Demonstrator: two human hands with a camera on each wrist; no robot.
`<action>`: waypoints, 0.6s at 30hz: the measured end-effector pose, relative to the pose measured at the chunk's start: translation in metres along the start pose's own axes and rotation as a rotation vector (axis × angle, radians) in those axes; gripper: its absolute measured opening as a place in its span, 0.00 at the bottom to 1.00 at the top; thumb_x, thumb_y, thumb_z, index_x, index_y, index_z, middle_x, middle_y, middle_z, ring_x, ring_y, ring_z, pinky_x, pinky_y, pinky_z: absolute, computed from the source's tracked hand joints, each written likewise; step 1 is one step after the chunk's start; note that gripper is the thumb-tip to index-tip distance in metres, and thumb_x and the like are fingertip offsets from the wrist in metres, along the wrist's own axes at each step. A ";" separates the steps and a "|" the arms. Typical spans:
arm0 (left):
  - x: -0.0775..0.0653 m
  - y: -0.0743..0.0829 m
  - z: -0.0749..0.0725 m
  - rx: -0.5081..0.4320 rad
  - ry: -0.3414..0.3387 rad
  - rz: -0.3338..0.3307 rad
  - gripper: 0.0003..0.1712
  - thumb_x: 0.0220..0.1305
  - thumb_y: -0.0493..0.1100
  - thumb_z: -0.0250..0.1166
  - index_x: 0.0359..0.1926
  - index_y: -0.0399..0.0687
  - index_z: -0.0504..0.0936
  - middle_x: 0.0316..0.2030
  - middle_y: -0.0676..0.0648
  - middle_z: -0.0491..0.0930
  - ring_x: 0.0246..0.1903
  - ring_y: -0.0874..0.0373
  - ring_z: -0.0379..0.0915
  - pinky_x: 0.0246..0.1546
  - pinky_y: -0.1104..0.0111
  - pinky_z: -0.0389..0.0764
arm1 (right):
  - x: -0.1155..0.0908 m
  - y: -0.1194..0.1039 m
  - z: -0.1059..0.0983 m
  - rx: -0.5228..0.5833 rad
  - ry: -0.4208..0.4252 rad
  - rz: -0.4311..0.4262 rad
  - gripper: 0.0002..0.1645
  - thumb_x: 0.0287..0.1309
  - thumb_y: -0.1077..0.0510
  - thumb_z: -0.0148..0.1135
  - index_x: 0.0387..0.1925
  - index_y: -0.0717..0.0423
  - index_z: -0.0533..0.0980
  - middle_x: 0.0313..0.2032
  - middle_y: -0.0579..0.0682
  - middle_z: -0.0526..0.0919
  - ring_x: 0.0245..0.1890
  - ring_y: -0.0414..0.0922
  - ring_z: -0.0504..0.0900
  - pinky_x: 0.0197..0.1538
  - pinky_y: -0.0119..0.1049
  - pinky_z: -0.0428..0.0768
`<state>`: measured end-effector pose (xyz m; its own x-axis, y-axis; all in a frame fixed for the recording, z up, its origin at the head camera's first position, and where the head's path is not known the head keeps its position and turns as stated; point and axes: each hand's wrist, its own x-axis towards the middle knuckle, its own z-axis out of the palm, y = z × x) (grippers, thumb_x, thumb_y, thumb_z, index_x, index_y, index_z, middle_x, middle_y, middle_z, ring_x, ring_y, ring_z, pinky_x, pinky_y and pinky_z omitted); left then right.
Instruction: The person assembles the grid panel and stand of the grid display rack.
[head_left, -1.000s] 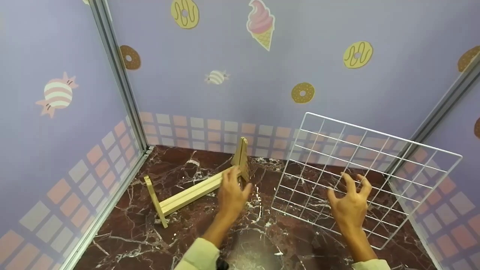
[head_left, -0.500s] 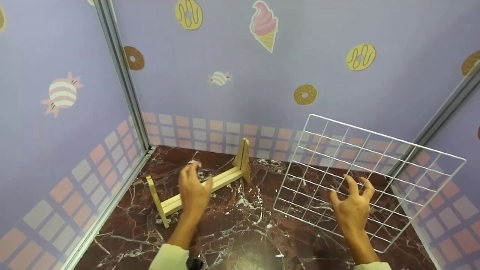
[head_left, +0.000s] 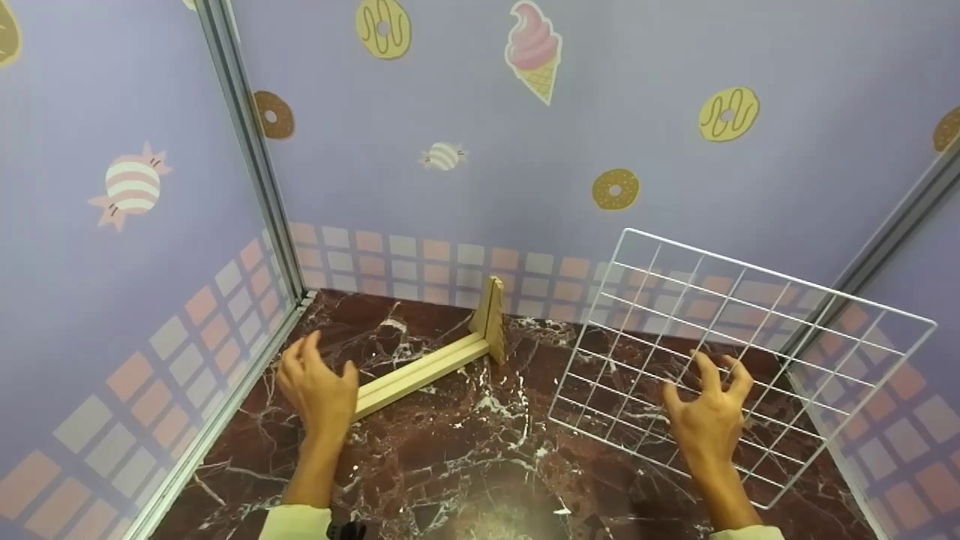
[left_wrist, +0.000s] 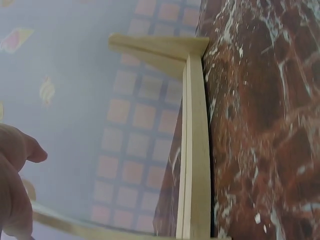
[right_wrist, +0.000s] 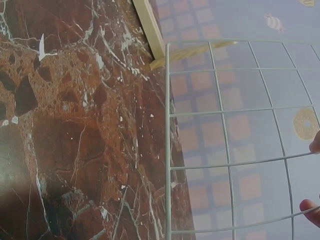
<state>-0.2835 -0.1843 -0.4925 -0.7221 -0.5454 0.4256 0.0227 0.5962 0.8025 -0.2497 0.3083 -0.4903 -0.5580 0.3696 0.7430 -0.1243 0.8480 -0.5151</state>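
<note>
My right hand (head_left: 706, 420) grips a white wire grid panel (head_left: 780, 276), held tilted up at the right. Its fingertips (right_wrist: 310, 206) press against the wires in the right wrist view. A pale wooden stand (head_left: 424, 375), made of a grooved bar with an upright at each end, lies to the left on the floor. My left hand (head_left: 319, 390) is at the stand's left end, fingers loosely bent and thumb apart. It hides the left upright in the head view. The left wrist view shows that upright (left_wrist: 95, 230) low, close to a finger; contact is unclear.
Dark red marbled surface (head_left: 480, 465) runs beneath everything. Lilac walls (head_left: 450, 90) with printed sweets and tiles enclose the back and sides, with metal corner posts (head_left: 251, 142). A small white scrap (right_wrist: 42, 48) lies on the surface.
My left hand has moved left along the wooden stand, from its right upright to its left end. The right hand and the wire grid have stayed nearly still.
</note>
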 end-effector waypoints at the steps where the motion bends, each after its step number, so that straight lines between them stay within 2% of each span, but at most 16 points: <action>1: 0.000 -0.003 -0.002 -0.010 -0.004 -0.021 0.42 0.54 0.32 0.71 0.70 0.38 0.67 0.69 0.31 0.62 0.71 0.33 0.53 0.75 0.40 0.55 | 0.000 0.000 0.000 0.004 -0.001 0.003 0.33 0.45 0.60 0.76 0.57 0.53 0.78 0.64 0.67 0.68 0.26 0.67 0.80 0.22 0.60 0.79; 4: 0.001 -0.012 -0.005 -0.058 -0.020 -0.077 0.47 0.53 0.29 0.69 0.74 0.37 0.61 0.68 0.28 0.59 0.69 0.31 0.55 0.74 0.41 0.60 | 0.000 0.000 -0.001 0.007 -0.011 0.012 0.34 0.45 0.60 0.76 0.58 0.52 0.78 0.64 0.67 0.67 0.32 0.67 0.83 0.24 0.61 0.79; 9: 0.000 -0.027 -0.007 -0.080 -0.042 -0.128 0.46 0.55 0.27 0.63 0.75 0.35 0.57 0.67 0.24 0.60 0.66 0.27 0.60 0.71 0.39 0.65 | 0.000 0.000 -0.001 -0.003 -0.010 0.013 0.34 0.44 0.62 0.76 0.57 0.53 0.78 0.64 0.66 0.68 0.29 0.65 0.82 0.22 0.56 0.77; 12: 0.000 -0.035 -0.008 -0.064 -0.020 -0.115 0.41 0.57 0.26 0.62 0.73 0.34 0.61 0.64 0.24 0.65 0.63 0.27 0.65 0.68 0.37 0.68 | -0.001 0.001 -0.001 -0.001 -0.006 0.009 0.34 0.43 0.63 0.77 0.57 0.54 0.78 0.64 0.66 0.69 0.27 0.64 0.80 0.22 0.54 0.76; 18: 0.000 -0.043 -0.008 -0.054 0.018 -0.060 0.38 0.58 0.24 0.61 0.70 0.34 0.66 0.60 0.26 0.71 0.61 0.29 0.68 0.65 0.37 0.70 | -0.002 0.003 -0.003 0.006 -0.027 0.036 0.34 0.44 0.62 0.77 0.57 0.53 0.78 0.65 0.66 0.67 0.37 0.65 0.85 0.26 0.60 0.78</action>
<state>-0.2789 -0.2149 -0.5235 -0.7111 -0.5894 0.3834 0.0177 0.5301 0.8477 -0.2468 0.3108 -0.4921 -0.5839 0.3891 0.7125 -0.1091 0.8321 -0.5438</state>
